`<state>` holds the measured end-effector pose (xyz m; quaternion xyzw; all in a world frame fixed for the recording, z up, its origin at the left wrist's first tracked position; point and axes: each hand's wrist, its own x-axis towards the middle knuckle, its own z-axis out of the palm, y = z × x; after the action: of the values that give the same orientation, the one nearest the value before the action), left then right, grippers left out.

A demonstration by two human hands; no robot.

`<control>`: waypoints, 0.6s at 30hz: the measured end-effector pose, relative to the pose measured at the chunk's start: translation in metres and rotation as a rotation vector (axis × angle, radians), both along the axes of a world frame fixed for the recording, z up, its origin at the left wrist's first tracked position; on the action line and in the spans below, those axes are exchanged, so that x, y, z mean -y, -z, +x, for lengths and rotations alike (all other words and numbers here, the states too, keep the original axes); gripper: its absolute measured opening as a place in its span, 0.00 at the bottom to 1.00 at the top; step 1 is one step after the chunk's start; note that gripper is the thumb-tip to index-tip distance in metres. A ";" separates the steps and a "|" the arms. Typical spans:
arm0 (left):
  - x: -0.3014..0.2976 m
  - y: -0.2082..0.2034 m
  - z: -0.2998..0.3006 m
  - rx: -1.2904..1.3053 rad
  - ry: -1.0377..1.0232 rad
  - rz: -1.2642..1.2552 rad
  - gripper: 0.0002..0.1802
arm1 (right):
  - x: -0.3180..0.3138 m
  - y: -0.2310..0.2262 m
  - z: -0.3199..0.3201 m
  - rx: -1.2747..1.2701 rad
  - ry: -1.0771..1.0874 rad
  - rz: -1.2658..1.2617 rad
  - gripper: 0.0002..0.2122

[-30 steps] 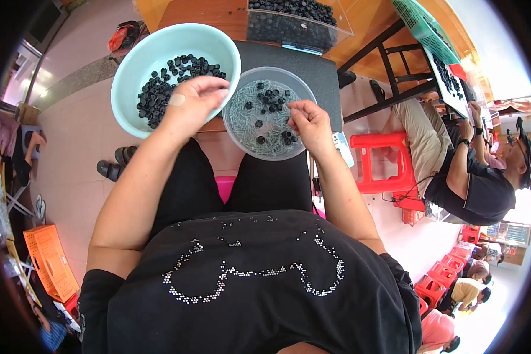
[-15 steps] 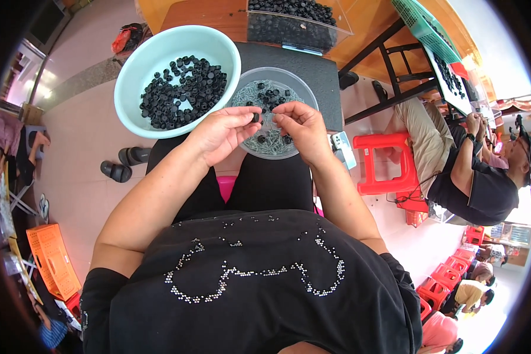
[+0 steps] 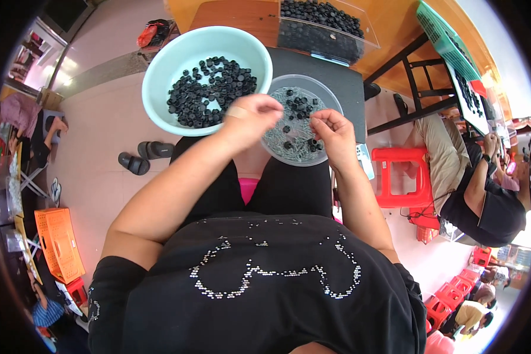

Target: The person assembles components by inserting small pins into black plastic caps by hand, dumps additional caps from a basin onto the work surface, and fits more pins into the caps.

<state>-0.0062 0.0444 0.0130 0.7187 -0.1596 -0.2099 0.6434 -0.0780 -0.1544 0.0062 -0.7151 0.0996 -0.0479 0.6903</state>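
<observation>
My left hand (image 3: 253,115) is palm down over the rims of two basins, smeared by motion, its fingers partly hidden. Whether it holds anything is unclear. My right hand (image 3: 334,130) hovers above the right side of the grey bowl (image 3: 331,94), thumb and fingertips pinched together; what they grip, if anything, is too small to make out. Inside that bowl lie many thin, pale screw-like pieces (image 3: 286,137) with some round black caps (image 3: 301,106) on top. The larger, light-blue basin (image 3: 159,88) to the left holds a heap of similar black caps (image 3: 212,91).
A clear bin (image 3: 324,38) full of black parts stands on the table (image 3: 351,94) behind the bowls. A phone (image 3: 365,161) lies right of the grey bowl. Beyond are a red stool (image 3: 402,177) and a seated person (image 3: 478,183). Black slippers (image 3: 144,156) lie on the floor at left.
My left hand, which held a black cap at its fingertips, has turned palm down and moved away from my right hand. The view has shifted, so the scene sits further right.
</observation>
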 end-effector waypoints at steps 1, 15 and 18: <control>0.010 -0.001 -0.005 0.130 0.039 0.081 0.09 | 0.000 0.000 -0.001 -0.008 0.023 0.003 0.03; -0.027 -0.011 0.060 0.736 -0.204 0.418 0.06 | 0.016 0.034 0.002 0.066 -0.047 -0.618 0.06; -0.074 -0.013 0.092 0.551 -0.211 0.532 0.08 | 0.014 0.028 0.002 0.083 -0.007 -0.655 0.07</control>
<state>0.0858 0.1185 0.0256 0.9021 -0.1914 0.0241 0.3859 -0.0763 -0.1687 -0.0217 -0.8969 0.0484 -0.1042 0.4271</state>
